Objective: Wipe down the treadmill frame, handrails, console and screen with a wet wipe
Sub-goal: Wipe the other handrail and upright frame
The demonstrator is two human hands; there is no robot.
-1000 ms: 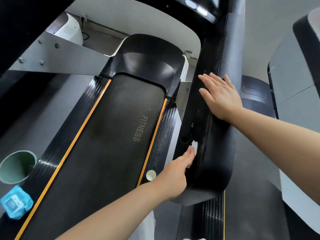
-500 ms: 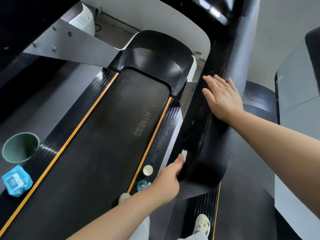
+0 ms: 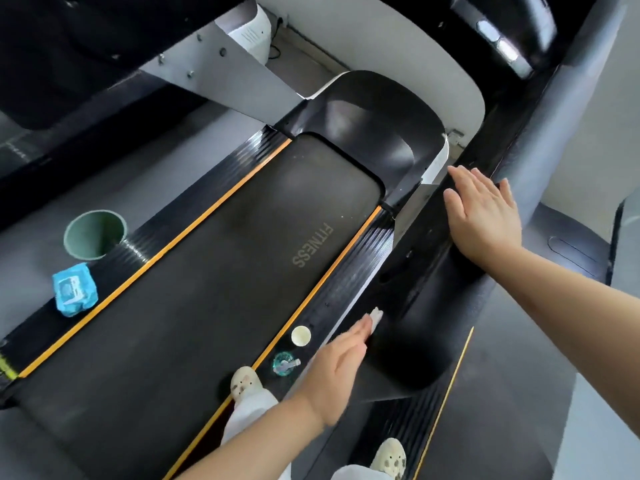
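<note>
Green cup (image 3: 94,234) and blue wipe pack (image 3: 74,289) sit left of the belt (image 3: 214,299), cup on grey floor (image 3: 31,271), pack on the side rail; a white cap (image 3: 300,335) and clear bottle (image 3: 284,363) lie on the right rail. Right hand (image 3: 483,216) rests flat, fingers straight, on the black handrail (image 3: 426,306). Left hand (image 3: 341,363) presses the wipe (image 3: 375,316) with straight fingers against the handrail's inner face, well below the right hand.

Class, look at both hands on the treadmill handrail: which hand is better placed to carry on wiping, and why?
The left hand: its fingers press the white wet wipe against the black handrail's inner side. The right hand lies flat on top further along, holding nothing.
</note>
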